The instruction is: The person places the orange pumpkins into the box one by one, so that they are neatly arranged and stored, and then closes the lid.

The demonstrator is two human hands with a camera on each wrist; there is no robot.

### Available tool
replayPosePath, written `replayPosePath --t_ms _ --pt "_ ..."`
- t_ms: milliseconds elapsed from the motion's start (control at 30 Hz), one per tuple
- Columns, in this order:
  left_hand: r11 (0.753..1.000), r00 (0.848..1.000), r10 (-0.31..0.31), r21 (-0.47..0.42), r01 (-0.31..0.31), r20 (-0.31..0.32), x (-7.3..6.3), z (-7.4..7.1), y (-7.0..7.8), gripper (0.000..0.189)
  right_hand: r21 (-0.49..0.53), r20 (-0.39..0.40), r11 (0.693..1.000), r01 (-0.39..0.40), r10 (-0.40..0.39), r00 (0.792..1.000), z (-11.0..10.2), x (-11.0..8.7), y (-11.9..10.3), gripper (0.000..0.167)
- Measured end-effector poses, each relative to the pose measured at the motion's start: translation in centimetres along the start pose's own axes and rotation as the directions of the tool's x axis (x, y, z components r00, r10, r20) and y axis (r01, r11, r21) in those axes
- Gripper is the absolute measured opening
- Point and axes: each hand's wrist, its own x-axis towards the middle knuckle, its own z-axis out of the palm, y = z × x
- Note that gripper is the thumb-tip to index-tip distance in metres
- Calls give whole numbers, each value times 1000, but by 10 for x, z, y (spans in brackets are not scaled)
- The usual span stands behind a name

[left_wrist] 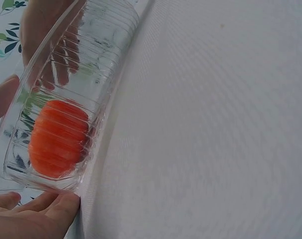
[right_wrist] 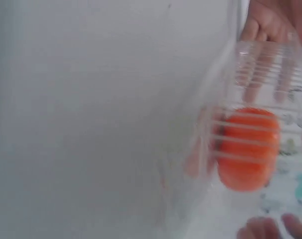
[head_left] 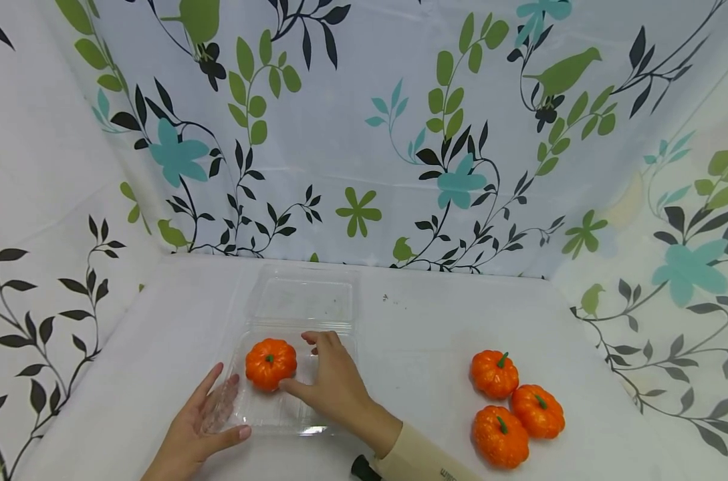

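Observation:
A clear plastic clamshell container (head_left: 273, 417) lies on the white table with its lid (head_left: 303, 297) folded back flat. One small orange pumpkin (head_left: 270, 364) with a green stem sits in the left part of its base. Over the base my right hand (head_left: 336, 381) is spread, thumb tip close by the pumpkin's lower right side and fingers apart from it. Beside the container's left wall is my left hand (head_left: 195, 427), its fingers along the wall and its thumb near the front corner. The left wrist view shows the pumpkin (left_wrist: 59, 139) through the ribbed wall.
Three more orange pumpkins (head_left: 501, 437) stand grouped on the right of the table. Behind the table hangs a white cloth (head_left: 351, 133) printed with leaves, birds and flowers. A black object (head_left: 364, 467) is by the right sleeve.

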Motion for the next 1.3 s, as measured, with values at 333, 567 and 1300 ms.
replayPosePath --t_ms 333,567,1300 --pt "999 999 -33 -41 33 0 1 0 0 113 32 -148 997 77 -72 986 -48 -27 10 75" --pt "999 999 -47 -18 47 -6 0 -1 0 114 33 -272 999 25 -15 962 -88 -56 22 82" --pt "998 1000 -24 60 25 -13 -1 -2 3 114 -17 -182 962 -271 264 947 -208 -135 65 120"
